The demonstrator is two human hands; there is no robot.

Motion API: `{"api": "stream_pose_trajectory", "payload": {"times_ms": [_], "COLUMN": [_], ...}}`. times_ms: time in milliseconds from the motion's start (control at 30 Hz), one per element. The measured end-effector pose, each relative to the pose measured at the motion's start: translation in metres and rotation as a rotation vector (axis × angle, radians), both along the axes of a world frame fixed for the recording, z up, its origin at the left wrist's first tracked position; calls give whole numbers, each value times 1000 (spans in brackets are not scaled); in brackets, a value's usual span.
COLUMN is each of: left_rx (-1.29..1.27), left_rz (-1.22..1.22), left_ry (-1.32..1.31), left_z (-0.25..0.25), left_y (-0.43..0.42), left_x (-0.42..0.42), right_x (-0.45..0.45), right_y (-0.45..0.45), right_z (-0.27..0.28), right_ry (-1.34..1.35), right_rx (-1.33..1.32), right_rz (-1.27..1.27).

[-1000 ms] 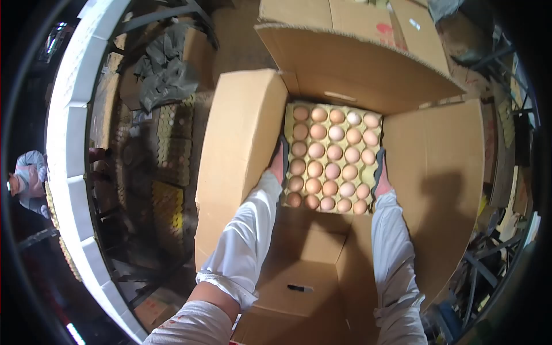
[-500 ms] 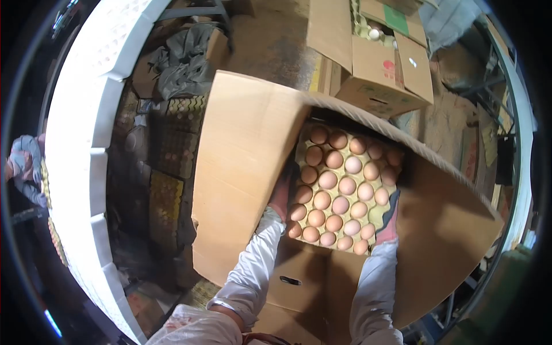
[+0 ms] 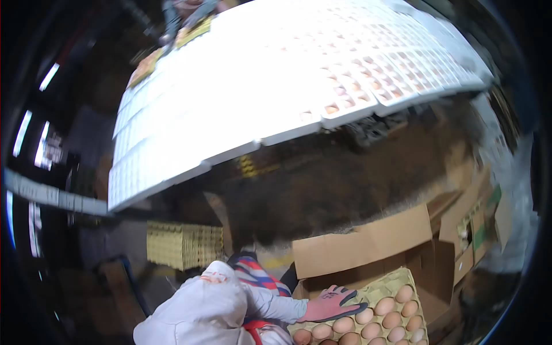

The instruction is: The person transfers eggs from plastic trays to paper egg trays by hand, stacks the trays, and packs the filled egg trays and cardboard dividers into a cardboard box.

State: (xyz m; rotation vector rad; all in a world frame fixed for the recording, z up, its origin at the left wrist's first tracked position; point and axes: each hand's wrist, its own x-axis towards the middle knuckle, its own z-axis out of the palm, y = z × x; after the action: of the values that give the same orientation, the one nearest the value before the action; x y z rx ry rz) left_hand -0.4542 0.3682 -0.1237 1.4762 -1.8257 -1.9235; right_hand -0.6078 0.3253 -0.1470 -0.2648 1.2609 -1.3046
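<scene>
- L hand [image 3: 328, 306], pink/dark glove, palm down on far L part of egg tray [image 3: 397, 279]; fingers outstretched, a bit spread, tips by an egg, not pinching.
- R hand out of frame; can't tell its fingers.
- Egg tray at bottom R, cut off by frame edge. Brown eggs [image 3: 384, 306] in most visible cups; bare cups along far edge.
- Open carton [image 3: 362, 247]: flap stands just past tray's far edge; tray at its mouth, can't tell how deep. Some room R of tray.
- 2nd carton [image 3: 477, 230] just beside it, tight gap btwn.
- Dark floor [image 3: 299, 207]: wide open strip btwn cartons & white trays [image 3: 374, 109], whose nr edge slants up to R; middle glare-washed.
- Tray stack [image 3: 184, 247] nr L sleeve [image 3: 190, 310].
- Co-worker [image 3: 192, 8] at white trays' far edge, top L, well apart.
</scene>
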Motion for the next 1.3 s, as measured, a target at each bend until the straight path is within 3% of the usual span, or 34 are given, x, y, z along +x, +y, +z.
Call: {"api": "stream_pose_trajectory", "payload": {"times_ms": [100,200,333,467,600,700,733,867,933,1033,1100,1133,1167,1267,1300], "left_rx": [-74,-198,-289,-188,-200,-189,-219,-229,-141,-103,-61,-26,-8,-14,-130], "left_rz": [84,331,560,904,1190,1416,1534,1555,1685,1726,1708,1709,1720,1797,1770], "left_ry": [-36,-61,-84,-173,-78,10,17,185,31,317,426,443,424,154,-108], "left_z": [68,68,100,94,159,155,154,149,148,131,92,80,71,70,78], "left_y": [-35,-55,-99,-153,-134,-133,-134,-120,-135,-126,-132,-132,-128,-118,-120], "left_x": [52,102,241,391,529,597,611,660,668,673,679,682,687,701,699], "right_x": [52,123,259,431,567,635,649,681,677,637,618,612,614,602,595], "right_y": [-52,-99,-157,-196,-207,-208,-211,-238,-263,-305,-327,-331,-332,-359,-373], "right_z": [33,62,87,108,130,143,150,161,162,153,139,117,101,119,112], "right_ry": [0,2,-13,-12,1,-10,-6,-43,-93,-281,-420,-397,-332,357,601], "right_rx": [-32,-56,-78,-72,-78,-78,-79,-80,-63,12,31,-110,-142,114,-281], "right_rz": [243,475,779,1087,1330,1459,1485,1528,1510,1417,1367,1405,1348,1393,1394]}}
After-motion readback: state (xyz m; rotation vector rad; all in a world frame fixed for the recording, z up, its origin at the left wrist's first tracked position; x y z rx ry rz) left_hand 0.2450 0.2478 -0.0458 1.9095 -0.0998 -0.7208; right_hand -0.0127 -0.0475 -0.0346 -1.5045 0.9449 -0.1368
